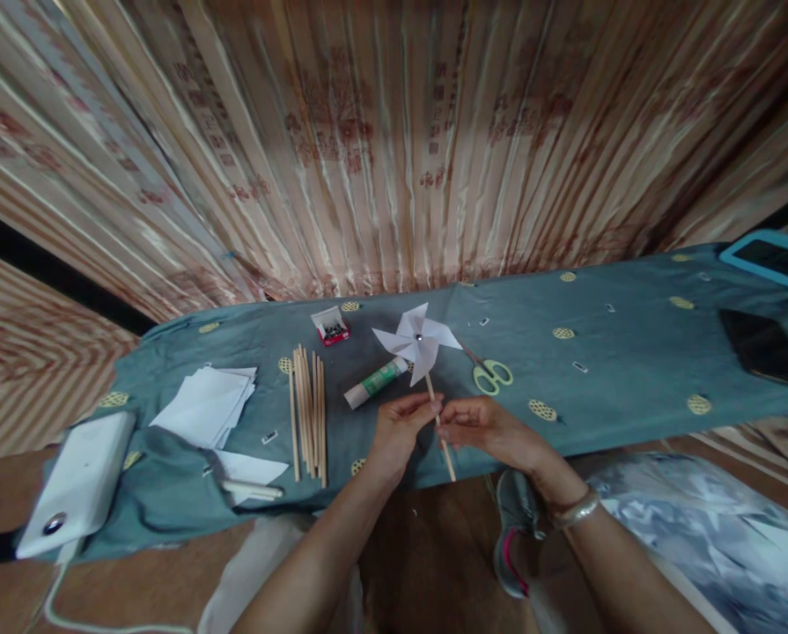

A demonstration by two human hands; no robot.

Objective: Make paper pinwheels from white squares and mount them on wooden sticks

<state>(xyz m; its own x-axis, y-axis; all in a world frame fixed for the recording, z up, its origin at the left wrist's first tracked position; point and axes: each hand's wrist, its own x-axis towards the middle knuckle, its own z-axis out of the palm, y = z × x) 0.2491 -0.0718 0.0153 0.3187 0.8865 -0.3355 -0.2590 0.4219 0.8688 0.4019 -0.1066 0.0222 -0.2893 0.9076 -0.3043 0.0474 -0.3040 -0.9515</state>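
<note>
Here the paper pinwheel (418,339) hangs over the cloth-covered table (631,352); the left hand (399,431) pinches its handle (430,387) below the blades, the right hand (482,427) grasping that same handle slightly lower; left of the pinwheel, a small red-and-white box (339,338) sits lid up, little dark metal pieces (334,331) inside; glue stick (376,383) just left of the pinwheel, scissors (492,377) just right; loose wooden sticks (309,418) farther left.

I can't read any words here. Big dark signs, like letters, stand in rows going down the curtain (380,220) at the top of the picture, but they look too fuzzy. The glue stick (375,382) near the middle has marks too tiny for me.
</note>
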